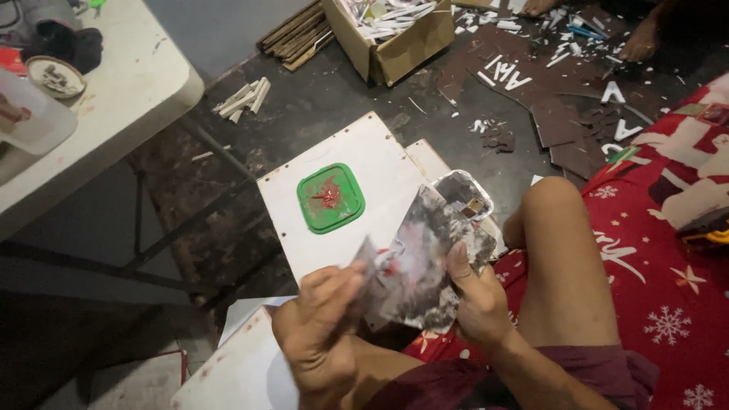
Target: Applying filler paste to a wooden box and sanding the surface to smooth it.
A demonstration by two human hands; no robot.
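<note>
My right hand [477, 298] grips a flat grey, smeared board [425, 266] by its right edge, thumb on top. My left hand [325, 319] is closed on a small scraper blade [367, 254] whose tip rests against the board's left side, by a red smear. Just beyond the board stands a small clear tub [465, 193] with dark contents. A green square lid [329, 198] with red paste on it lies on a white panel [364, 152] on the floor.
A white folding table [114, 99] with tubs stands at left. A cardboard box [395, 45] of white strips, wooden sticks [296, 34], dark sheets and cut white letters [615, 95] litter the dark floor. A red patterned cloth [661, 250] lies under my knee. Another person's feet [642, 42] are at top right.
</note>
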